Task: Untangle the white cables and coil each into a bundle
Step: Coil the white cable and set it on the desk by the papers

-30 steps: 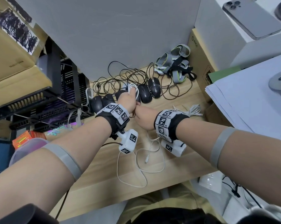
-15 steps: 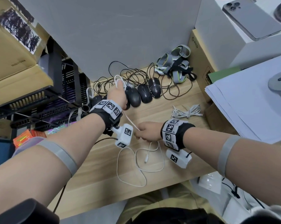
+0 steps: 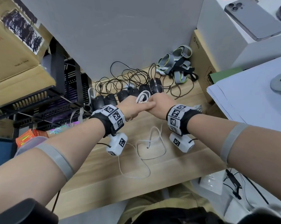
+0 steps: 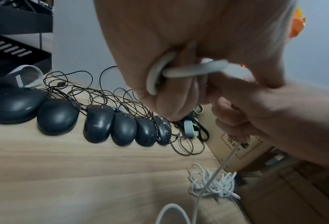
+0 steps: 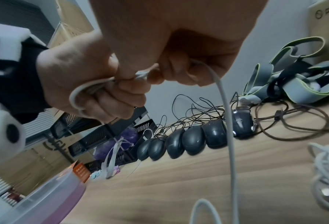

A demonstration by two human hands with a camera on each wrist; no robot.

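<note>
The left hand (image 3: pixel 131 106) curls its fingers (image 4: pixel 171 98) round loops of the white cable (image 3: pixel 142 98). The right hand (image 3: pixel 159 105), touching it, pinches the same cable, whose slack hangs to the wooden table (image 3: pixel 104 172)

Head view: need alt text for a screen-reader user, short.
Two hands meet over a wooden desk, the left hand gripping loops of a white cable while the right hand pinches the strand beside it. The cable's slack lies in loose curves on the desk below the wrists, and a row of black mice with tangled cords sits behind.
</note>
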